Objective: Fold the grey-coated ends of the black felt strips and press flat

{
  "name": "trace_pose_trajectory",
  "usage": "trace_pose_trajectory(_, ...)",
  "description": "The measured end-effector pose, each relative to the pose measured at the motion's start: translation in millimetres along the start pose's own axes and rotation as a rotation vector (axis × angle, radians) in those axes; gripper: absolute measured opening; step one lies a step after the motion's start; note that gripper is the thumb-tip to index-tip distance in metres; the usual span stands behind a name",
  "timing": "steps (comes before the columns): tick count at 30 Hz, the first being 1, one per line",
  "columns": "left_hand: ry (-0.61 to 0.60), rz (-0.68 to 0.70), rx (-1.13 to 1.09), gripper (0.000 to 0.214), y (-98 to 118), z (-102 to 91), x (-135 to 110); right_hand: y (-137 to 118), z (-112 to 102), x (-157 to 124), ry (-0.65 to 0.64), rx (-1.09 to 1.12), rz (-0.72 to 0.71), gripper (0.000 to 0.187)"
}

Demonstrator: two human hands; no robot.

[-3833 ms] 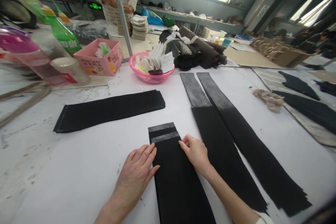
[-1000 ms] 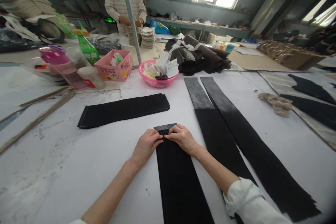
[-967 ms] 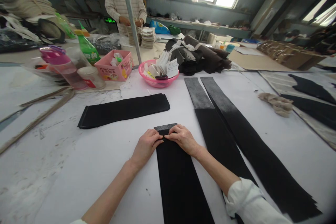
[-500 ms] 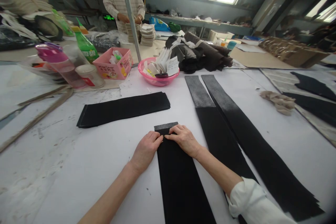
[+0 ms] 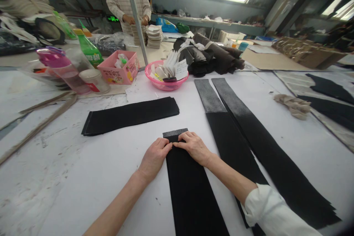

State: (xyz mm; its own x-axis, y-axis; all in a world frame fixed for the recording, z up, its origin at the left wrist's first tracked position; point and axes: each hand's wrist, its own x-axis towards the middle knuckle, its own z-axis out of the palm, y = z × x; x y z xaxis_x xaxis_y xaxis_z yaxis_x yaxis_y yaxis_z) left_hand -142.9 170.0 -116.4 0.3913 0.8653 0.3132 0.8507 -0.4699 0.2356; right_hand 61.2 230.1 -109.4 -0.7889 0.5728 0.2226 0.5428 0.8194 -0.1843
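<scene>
A long black fabric strip (image 5: 190, 191) lies lengthwise on the white table (image 5: 83, 177) in front of me, its far end showing a grey band. My left hand (image 5: 154, 156) and my right hand (image 5: 195, 147) press down side by side on that far end, fingers curled and pinching the top layer's edge. A flat stack of black strips (image 5: 129, 115) lies crosswise to the left. Two longer black strips with grey ends (image 5: 235, 125) run along the right.
A pink bowl of paper tags (image 5: 167, 75), a pink box (image 5: 117, 67), a green bottle (image 5: 90, 49) and a plastic jug (image 5: 62, 68) stand at the back. Dark fabric rolls (image 5: 210, 57) lie behind. Another person (image 5: 125, 0) handles stacked pieces across the table. A beige rag (image 5: 293, 104) lies right.
My hands moved up the strip from flat and apart to together at its far end, pinching the edge. In the last second they have hardly moved.
</scene>
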Motion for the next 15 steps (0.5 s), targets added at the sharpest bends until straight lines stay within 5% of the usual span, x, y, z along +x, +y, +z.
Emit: trace_pose_trajectory(15, -0.03, 0.112, 0.049, 0.024, -8.2, 1.1, -7.4, -0.1, 1.6, -2.7, 0.009, -0.03, -0.026, 0.027)
